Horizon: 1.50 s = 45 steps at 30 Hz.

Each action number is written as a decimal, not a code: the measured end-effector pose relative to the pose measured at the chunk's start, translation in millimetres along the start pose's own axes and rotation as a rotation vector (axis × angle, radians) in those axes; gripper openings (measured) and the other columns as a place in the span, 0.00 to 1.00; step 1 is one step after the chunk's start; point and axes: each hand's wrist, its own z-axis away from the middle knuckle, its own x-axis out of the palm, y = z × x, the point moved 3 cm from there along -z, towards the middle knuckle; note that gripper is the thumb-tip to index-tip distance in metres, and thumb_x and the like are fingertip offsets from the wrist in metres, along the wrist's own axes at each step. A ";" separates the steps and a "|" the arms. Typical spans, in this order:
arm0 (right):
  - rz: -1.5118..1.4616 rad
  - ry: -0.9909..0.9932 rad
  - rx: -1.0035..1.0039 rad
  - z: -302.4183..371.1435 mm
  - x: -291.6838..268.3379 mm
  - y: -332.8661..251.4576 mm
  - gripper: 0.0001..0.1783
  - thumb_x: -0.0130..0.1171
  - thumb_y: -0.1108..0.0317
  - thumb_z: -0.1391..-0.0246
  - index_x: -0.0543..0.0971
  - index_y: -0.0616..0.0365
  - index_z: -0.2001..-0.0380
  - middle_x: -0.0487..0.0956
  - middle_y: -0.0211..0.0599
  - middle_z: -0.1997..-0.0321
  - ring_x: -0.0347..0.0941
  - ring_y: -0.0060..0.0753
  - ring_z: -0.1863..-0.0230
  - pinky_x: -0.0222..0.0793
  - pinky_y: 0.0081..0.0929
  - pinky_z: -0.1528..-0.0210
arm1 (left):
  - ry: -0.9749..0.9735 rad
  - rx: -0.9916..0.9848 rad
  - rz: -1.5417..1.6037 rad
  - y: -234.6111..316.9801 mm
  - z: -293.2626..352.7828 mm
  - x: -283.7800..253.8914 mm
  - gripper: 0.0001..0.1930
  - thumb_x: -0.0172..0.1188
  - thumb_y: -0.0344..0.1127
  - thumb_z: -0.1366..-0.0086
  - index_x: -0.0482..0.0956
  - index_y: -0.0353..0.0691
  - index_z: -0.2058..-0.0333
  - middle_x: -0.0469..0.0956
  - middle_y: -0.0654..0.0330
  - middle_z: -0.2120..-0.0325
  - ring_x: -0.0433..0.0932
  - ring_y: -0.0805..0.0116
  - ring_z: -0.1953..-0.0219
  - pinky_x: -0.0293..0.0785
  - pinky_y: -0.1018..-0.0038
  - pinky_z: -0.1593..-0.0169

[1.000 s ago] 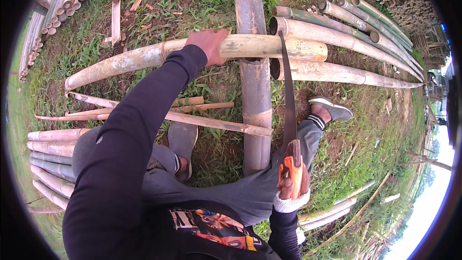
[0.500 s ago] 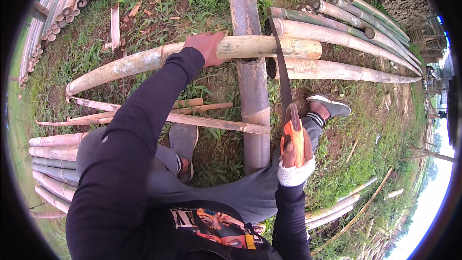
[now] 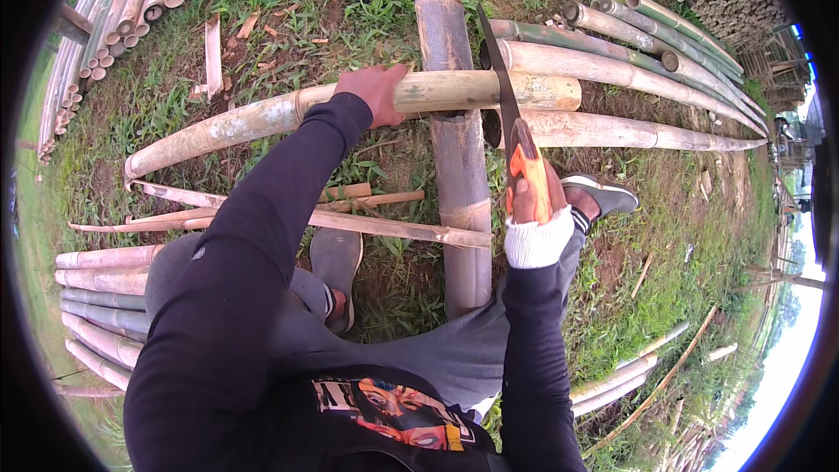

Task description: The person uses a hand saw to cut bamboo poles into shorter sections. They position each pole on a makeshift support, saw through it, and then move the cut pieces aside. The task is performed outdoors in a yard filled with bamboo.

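Note:
A pale bamboo pole (image 3: 249, 120) lies across a thick dark bamboo log (image 3: 454, 179), its right end sticking out past the log. My left hand (image 3: 374, 94) grips the pole just left of the log, fingers wrapped over it. In my right hand (image 3: 530, 201), which wears a white cuff, is the orange handle of a hand saw (image 3: 505, 79). The saw's dark blade crosses the pole to the right of the log, its tip pointing away from me. How deep the blade sits in the bamboo I cannot tell.
More bamboo poles (image 3: 612, 65) lie at the right, close beyond the blade. Split bamboo strips (image 3: 393, 229) rest across the log nearer me. Stacked poles (image 3: 149, 0) stand at the far left, others (image 3: 105, 280) at the near left. My shoes (image 3: 336, 267) flank the log on grassy ground.
My right hand has pushed the saw forward, away from me, so the handle is now nearer the pole. My left hand stays gripping the pole.

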 end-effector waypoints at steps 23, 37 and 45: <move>0.087 -0.067 0.035 123.7 -74.9 -17.1 0.33 0.71 0.64 0.45 0.74 0.63 0.38 0.85 0.54 0.54 0.85 0.51 0.57 0.80 0.38 0.54 | 0.055 -0.005 0.005 -3.5 -11.1 18.0 0.42 0.78 0.48 0.54 0.71 0.48 0.40 0.82 0.48 0.51 0.83 0.43 0.51 0.80 0.52 0.49; 0.021 -0.096 0.074 122.4 -73.1 -18.7 0.32 0.66 0.51 0.36 0.76 0.64 0.38 0.85 0.49 0.65 0.84 0.49 0.66 0.79 0.38 0.60 | 0.094 -0.007 0.018 -5.6 -9.3 19.0 0.40 0.77 0.48 0.55 0.73 0.47 0.42 0.83 0.49 0.52 0.83 0.44 0.50 0.79 0.53 0.48; 0.069 -0.086 0.097 119.6 -76.2 -24.4 0.31 0.70 0.58 0.40 0.77 0.56 0.37 0.86 0.51 0.58 0.84 0.53 0.61 0.80 0.39 0.58 | 0.160 0.015 -0.021 -0.9 -5.6 13.1 0.40 0.80 0.52 0.57 0.74 0.48 0.45 0.83 0.49 0.55 0.84 0.44 0.54 0.81 0.52 0.51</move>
